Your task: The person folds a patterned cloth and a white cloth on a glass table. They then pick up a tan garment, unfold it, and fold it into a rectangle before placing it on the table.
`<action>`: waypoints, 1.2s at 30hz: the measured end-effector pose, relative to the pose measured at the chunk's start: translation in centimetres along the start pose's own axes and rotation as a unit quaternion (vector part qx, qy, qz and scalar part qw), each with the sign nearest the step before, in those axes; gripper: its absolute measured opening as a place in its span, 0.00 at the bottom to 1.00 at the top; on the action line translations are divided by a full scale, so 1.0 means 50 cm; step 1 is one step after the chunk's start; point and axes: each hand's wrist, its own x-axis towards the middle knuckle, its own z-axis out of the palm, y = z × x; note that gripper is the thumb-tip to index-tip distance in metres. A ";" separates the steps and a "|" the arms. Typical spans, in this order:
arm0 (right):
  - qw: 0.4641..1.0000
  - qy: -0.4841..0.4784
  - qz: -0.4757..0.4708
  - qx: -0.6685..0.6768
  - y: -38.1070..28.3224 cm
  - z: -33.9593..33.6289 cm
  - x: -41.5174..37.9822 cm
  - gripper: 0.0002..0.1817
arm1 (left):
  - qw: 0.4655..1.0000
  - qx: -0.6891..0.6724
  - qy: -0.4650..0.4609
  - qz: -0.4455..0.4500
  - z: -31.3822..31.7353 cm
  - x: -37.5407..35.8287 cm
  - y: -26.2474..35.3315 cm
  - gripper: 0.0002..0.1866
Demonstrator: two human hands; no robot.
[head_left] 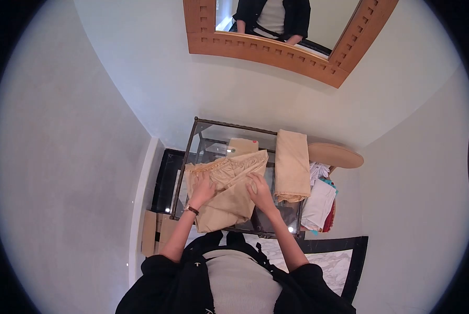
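Observation:
A tan cloth [229, 201] with a gathered, ruffled edge lies partly folded and wrinkled on the glass-topped table [213, 131], its lower end hanging over the front edge. My left hand [203, 189] rests on its left part, fingers stretched out over the gathers; a dark band circles that wrist. My right hand [260, 194] touches the cloth's right side, fingers apart and slightly bent. To the right of it lies a neatly folded tan cloth [292, 165], which neither hand touches.
Beyond the cloth, a tan piece [243, 146] with a red dot shows at the table's back. Right of the table stand a chair with a tan rounded top [336, 155] and a pile of white fabric [318, 204]. A wood-framed mirror [266, 49] hangs above; cardboard [149, 233] stands lower left.

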 end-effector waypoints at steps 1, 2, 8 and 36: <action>1.000 0.003 -0.016 -0.001 0.013 0.014 0.009 0.18 | 1.000 0.005 -0.003 0.002 0.013 0.008 -0.010 0.25; 0.999 0.000 -0.026 -0.022 0.027 0.027 0.020 0.18 | 1.000 0.010 -0.004 0.004 0.028 0.019 -0.024 0.25; 0.984 -0.029 0.021 -0.176 0.122 0.096 0.077 0.22 | 0.994 0.007 -0.106 0.025 0.063 0.037 -0.021 0.25; 0.984 0.006 -0.146 -0.105 -0.215 0.003 0.483 0.07 | 0.908 -0.387 0.158 -0.032 -0.667 -0.242 -0.095 0.10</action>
